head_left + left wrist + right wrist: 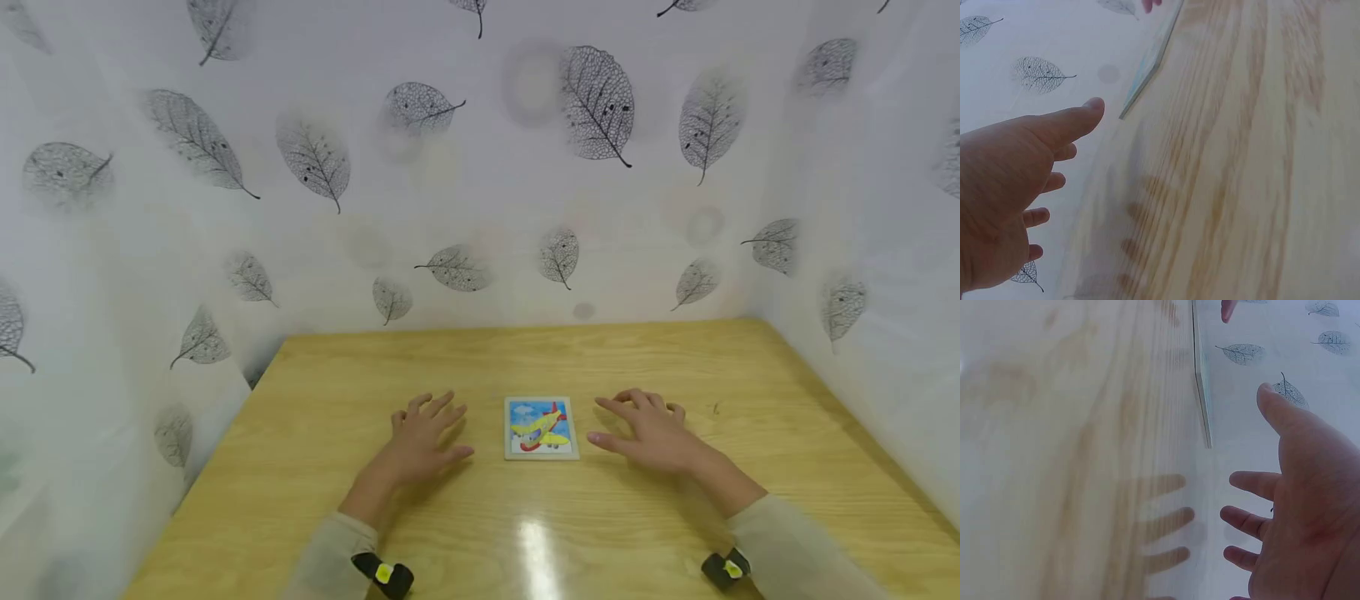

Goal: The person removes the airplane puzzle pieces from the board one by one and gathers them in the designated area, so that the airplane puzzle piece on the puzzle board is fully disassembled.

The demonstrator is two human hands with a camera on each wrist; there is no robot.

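A square picture puzzle board (542, 428) with a pale frame lies flat on the wooden table. It shows a yellow and red airplane on a blue sky. To its left, my left hand (426, 442) hovers with spread fingers, holding nothing. On the other side my right hand (648, 432) is likewise spread, its thumb and forefinger close to the board's right edge but apart from it. Both wrist views show the board edge-on, the left wrist view as a thin slab (1155, 65) and the right wrist view as a narrow edge (1201, 375).
The wooden table (337, 375) reaches back to a pale cloth (480, 192) printed with grey leaves, which hangs behind and along both sides. A small black device with a yellow mark is strapped on each sleeve. Light glares on the table's front part.
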